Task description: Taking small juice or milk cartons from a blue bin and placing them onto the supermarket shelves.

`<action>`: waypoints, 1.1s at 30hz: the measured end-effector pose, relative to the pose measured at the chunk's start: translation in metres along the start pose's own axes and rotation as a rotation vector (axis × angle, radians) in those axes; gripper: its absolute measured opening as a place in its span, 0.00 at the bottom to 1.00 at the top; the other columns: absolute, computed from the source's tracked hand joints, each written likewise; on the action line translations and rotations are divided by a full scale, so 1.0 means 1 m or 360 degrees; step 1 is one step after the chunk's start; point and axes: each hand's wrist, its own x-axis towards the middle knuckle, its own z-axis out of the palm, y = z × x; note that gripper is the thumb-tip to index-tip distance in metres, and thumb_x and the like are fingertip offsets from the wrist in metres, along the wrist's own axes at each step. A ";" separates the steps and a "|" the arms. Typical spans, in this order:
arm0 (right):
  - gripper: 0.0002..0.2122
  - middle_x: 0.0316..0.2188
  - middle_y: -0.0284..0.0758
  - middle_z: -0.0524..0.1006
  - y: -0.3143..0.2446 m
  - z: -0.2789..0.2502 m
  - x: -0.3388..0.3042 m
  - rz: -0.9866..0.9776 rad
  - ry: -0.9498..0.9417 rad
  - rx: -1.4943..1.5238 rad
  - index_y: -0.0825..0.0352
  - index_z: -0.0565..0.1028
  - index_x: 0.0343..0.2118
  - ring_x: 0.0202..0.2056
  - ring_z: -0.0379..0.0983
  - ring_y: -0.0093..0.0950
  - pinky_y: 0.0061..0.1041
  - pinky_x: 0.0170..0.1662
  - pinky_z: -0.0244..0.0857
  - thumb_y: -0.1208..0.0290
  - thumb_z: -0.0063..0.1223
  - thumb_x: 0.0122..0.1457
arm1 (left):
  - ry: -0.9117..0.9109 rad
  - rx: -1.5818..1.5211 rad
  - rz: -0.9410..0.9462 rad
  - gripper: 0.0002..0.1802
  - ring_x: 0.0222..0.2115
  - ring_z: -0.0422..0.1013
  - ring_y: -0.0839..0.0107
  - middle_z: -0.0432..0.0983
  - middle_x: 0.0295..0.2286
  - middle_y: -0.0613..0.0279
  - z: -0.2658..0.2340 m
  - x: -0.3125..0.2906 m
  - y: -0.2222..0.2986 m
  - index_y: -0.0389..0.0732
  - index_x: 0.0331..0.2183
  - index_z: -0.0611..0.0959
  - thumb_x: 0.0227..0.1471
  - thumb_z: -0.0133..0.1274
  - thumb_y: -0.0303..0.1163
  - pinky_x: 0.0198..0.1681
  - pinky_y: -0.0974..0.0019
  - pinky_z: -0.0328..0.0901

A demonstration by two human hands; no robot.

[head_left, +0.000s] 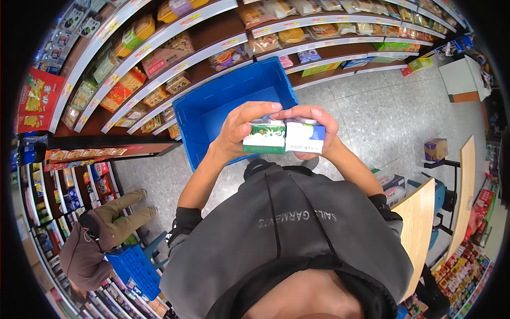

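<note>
Side by side in front of my chest are two small box-shaped packs. The left one is a green-and-white pack point(264, 142), gripped by my left hand point(232, 130) with its fingers curled over the top. The right one is a white-and-blue pack point(304, 139), and my right hand point(328, 127) is wrapped round its top and outer side. The packs' sides touch, and the fingertips of both hands meet above them. Below and beyond my hands sits a large blue plastic crate point(188, 125), partly hidden by my hands and left forearm.
Curved shelves point(223, 45) of packaged food run along the far side and left. At the lower left a person point(85, 255) bends beside another blue crate point(135, 271). Wooden tabletops point(417, 234) stand on the right, near a carton point(435, 150) and a box point(392, 189).
</note>
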 end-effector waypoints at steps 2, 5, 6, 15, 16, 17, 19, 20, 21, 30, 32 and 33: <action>0.40 0.38 0.49 0.76 -0.011 -0.026 -0.008 0.0001 -0.0015 0.0054 0.64 0.53 0.58 0.36 0.78 0.42 0.33 0.38 0.73 0.66 0.67 0.44 | -0.0039 -0.0088 -0.0063 0.57 0.39 0.75 0.54 0.71 0.46 0.49 0.024 0.019 0.006 0.64 0.60 0.48 0.37 0.67 0.30 0.37 0.58 0.73; 0.39 0.39 0.49 0.76 -0.024 -0.064 -0.028 -0.0071 0.0078 -0.0066 0.64 0.54 0.57 0.37 0.78 0.42 0.33 0.38 0.73 0.63 0.67 0.45 | 0.0100 0.0108 0.0377 0.59 0.38 0.75 0.55 0.71 0.45 0.48 0.061 0.075 0.036 0.64 0.60 0.48 0.35 0.68 0.27 0.35 0.60 0.73; 0.36 0.40 0.52 0.73 -0.031 -0.078 -0.033 -0.0046 0.0018 -0.0073 0.64 0.51 0.57 0.37 0.76 0.40 0.32 0.38 0.72 0.61 0.61 0.51 | 0.0091 0.0076 0.0321 0.60 0.38 0.75 0.55 0.71 0.44 0.47 0.075 0.082 0.040 0.64 0.60 0.49 0.34 0.69 0.26 0.35 0.60 0.73; 0.33 0.41 0.52 0.71 -0.080 -0.161 -0.095 0.0124 0.0394 -0.0143 0.69 0.51 0.55 0.36 0.73 0.35 0.31 0.39 0.68 0.58 0.57 0.54 | -0.0029 -0.0158 0.0154 0.66 0.37 0.76 0.58 0.72 0.43 0.48 0.185 0.136 0.050 0.59 0.63 0.47 0.30 0.72 0.24 0.35 0.63 0.72; 0.33 0.40 0.52 0.70 -0.089 -0.167 -0.099 0.0212 0.0455 -0.0219 0.71 0.49 0.55 0.35 0.72 0.32 0.29 0.39 0.66 0.55 0.53 0.57 | -0.0066 -0.0177 0.0111 0.66 0.37 0.76 0.58 0.72 0.43 0.49 0.194 0.141 0.051 0.59 0.62 0.47 0.29 0.72 0.25 0.35 0.63 0.72; 0.33 0.40 0.52 0.70 -0.096 -0.173 -0.103 0.0211 0.0472 -0.0245 0.71 0.49 0.55 0.35 0.72 0.32 0.29 0.39 0.66 0.55 0.53 0.57 | -0.0103 -0.0195 0.0066 0.67 0.36 0.76 0.58 0.72 0.43 0.49 0.202 0.146 0.051 0.58 0.62 0.47 0.29 0.73 0.25 0.35 0.62 0.72; 0.32 0.39 0.49 0.70 -0.107 -0.184 -0.108 0.0521 0.0652 -0.0317 0.72 0.50 0.54 0.36 0.70 0.30 0.27 0.41 0.64 0.55 0.51 0.58 | -0.0150 -0.0197 0.0117 0.67 0.36 0.76 0.57 0.72 0.43 0.50 0.216 0.157 0.046 0.58 0.62 0.47 0.28 0.73 0.26 0.35 0.63 0.72; 0.32 0.41 0.47 0.69 -0.112 -0.187 -0.110 0.0637 0.0757 -0.0257 0.73 0.51 0.54 0.40 0.68 0.29 0.28 0.44 0.62 0.54 0.50 0.58 | -0.0200 -0.0208 0.0094 0.66 0.36 0.76 0.57 0.72 0.43 0.49 0.223 0.162 0.046 0.57 0.62 0.47 0.29 0.73 0.27 0.36 0.62 0.72; 0.32 0.41 0.47 0.69 -0.115 -0.192 -0.113 0.0630 0.0771 -0.0278 0.73 0.51 0.54 0.40 0.68 0.29 0.28 0.44 0.62 0.54 0.50 0.58 | -0.0250 -0.0216 0.0069 0.66 0.37 0.76 0.57 0.72 0.43 0.49 0.228 0.166 0.044 0.56 0.62 0.46 0.29 0.73 0.28 0.36 0.62 0.72; 0.34 0.46 0.45 0.65 -0.119 -0.245 -0.135 0.0789 0.0882 -0.0580 0.75 0.52 0.56 0.47 0.64 0.31 0.31 0.53 0.57 0.56 0.51 0.56 | -0.0388 -0.0220 -0.0244 0.63 0.44 0.71 0.54 0.70 0.45 0.47 0.270 0.194 0.022 0.34 0.60 0.48 0.31 0.73 0.36 0.50 0.60 0.63; 0.33 0.45 0.45 0.66 -0.114 -0.252 -0.141 0.0834 0.0958 -0.0536 0.74 0.53 0.55 0.46 0.65 0.31 0.31 0.51 0.58 0.56 0.51 0.56 | -0.0392 -0.0059 -0.0133 0.63 0.45 0.70 0.51 0.69 0.45 0.45 0.279 0.199 0.012 0.32 0.59 0.50 0.30 0.73 0.39 0.51 0.58 0.62; 0.33 0.44 0.45 0.67 -0.110 -0.256 -0.142 0.0847 0.0947 -0.0513 0.74 0.53 0.55 0.46 0.65 0.31 0.31 0.51 0.59 0.56 0.52 0.56 | -0.0388 -0.0069 -0.0172 0.63 0.46 0.70 0.51 0.69 0.45 0.44 0.285 0.195 0.004 0.32 0.59 0.50 0.30 0.73 0.40 0.52 0.58 0.62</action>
